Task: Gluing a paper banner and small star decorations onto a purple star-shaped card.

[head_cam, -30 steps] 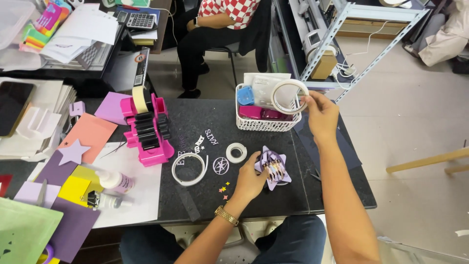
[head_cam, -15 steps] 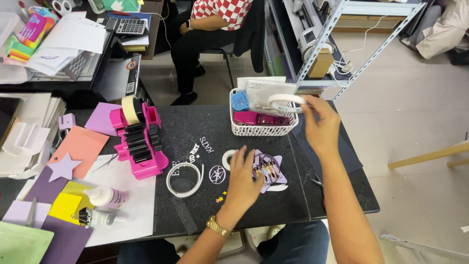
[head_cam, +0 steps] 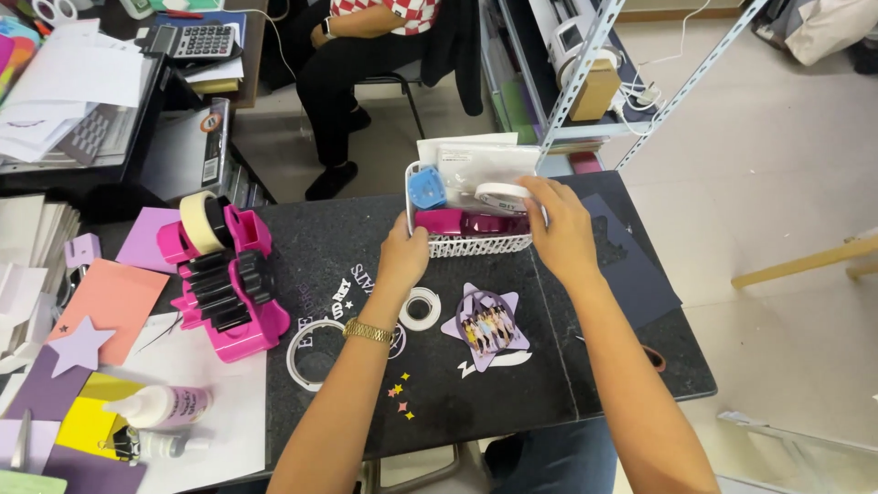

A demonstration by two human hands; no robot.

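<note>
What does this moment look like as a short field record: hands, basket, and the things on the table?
left hand: on the near left corner of the white basket
right hand: at the basket's right end, fingers on a white tape roll
basket contents: blue round item, magenta rolls, white packets
table front: small tape ring, purple star cutout, larger clear ring
table left: pink tape dispenser, glue bottle, coloured paper
background: seated person in a checked top
</note>
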